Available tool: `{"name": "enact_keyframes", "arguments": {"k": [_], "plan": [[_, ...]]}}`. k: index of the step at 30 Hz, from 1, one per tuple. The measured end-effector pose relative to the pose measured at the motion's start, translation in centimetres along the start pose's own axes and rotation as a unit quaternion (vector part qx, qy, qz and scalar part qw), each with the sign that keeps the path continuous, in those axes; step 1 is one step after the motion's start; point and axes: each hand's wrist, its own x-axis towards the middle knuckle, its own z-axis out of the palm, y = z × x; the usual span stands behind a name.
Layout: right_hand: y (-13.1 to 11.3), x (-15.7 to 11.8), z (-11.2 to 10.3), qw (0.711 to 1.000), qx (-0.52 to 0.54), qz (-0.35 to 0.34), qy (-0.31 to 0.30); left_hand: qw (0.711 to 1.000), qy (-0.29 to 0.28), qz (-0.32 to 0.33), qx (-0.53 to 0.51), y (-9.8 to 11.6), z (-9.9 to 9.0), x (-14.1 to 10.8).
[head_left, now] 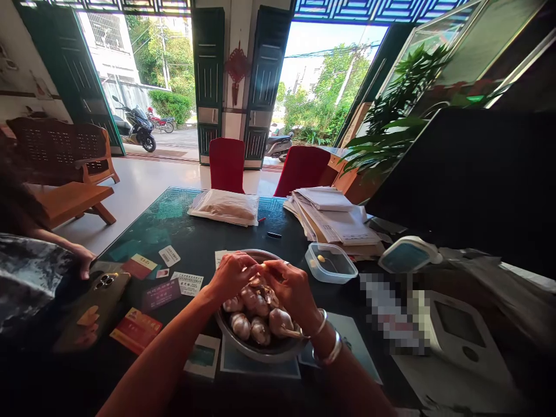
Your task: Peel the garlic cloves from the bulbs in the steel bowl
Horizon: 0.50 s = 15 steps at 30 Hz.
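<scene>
My left hand (pixel 232 277) and my right hand (pixel 289 289) meet above a steel bowl (pixel 260 352), their fingertips pinching a small pale piece of garlic clove (pixel 262 267). The bowl holds several whole garlic bulbs (pixel 256 307), and my hands hide its far side. Silver bangles circle my right wrist. A clear plastic tub (pixel 330 263) stands just beyond my right hand, with a small yellowish bit inside.
The dark glass tabletop (pixel 191 243) carries cards, a phone (pixel 93 310), a stack of papers (pixel 330 217) and a plastic bag (pixel 223 207). A person's hand (pixel 84 258) rests on the table's left edge. White devices stand to the right; red chairs stand beyond.
</scene>
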Motion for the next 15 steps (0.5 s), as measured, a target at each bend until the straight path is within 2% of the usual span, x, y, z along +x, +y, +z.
{"name": "enact_keyframes", "arguments": {"k": [4,8,11,13,15], "plan": [[-0.1,0.2,-0.4,0.999,-0.049,-0.005,0.006,1.000,0.005,-0.004,-0.003,0.0,0.0,0.0],[1.7,1.1,-2.5,0.982,-0.177,0.038,0.063,0.999,0.029,-0.023,-0.005,-0.1,-0.2,0.0],[4.5,1.8,-4.9,0.934,-0.307,0.149,0.106,0.997,0.037,-0.061,-0.003,-0.3,-0.4,0.1],[6.5,2.0,-6.4,0.893,-0.374,0.235,0.088,0.995,0.036,-0.088,-0.002,-0.6,-0.6,0.1],[8.1,2.0,-7.4,0.867,-0.402,0.287,0.067,0.994,0.034,-0.103,0.000,-0.8,-0.6,0.1]]}}
